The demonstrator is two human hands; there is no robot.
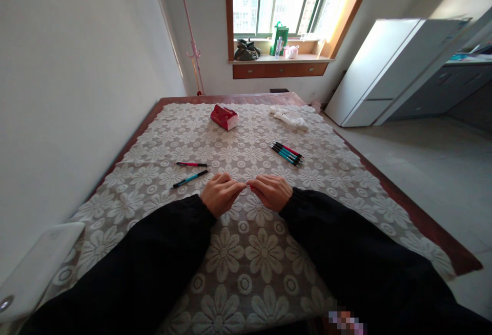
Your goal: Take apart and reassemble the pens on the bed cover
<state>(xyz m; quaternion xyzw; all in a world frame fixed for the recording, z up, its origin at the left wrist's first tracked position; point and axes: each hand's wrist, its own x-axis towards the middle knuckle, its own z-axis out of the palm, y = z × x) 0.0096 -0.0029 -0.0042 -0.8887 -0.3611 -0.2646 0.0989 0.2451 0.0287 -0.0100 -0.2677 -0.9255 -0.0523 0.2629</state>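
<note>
The left hand [221, 193] and the right hand [271, 191] are rested on the floral lace tablecloth [238, 253], curled with fingertips met at the middle; whether anything thin is pinched between them cannot be told. Just left of the left hand a teal pen [189, 179] is laid, and beyond it a red pen [191, 164]. Farther from the hands, to the right, a bundle of pens [286, 152] is seen. A red tissue pack [224, 117] and a white crumpled cloth [289, 117] are placed well beyond, nothing lying between.
</note>
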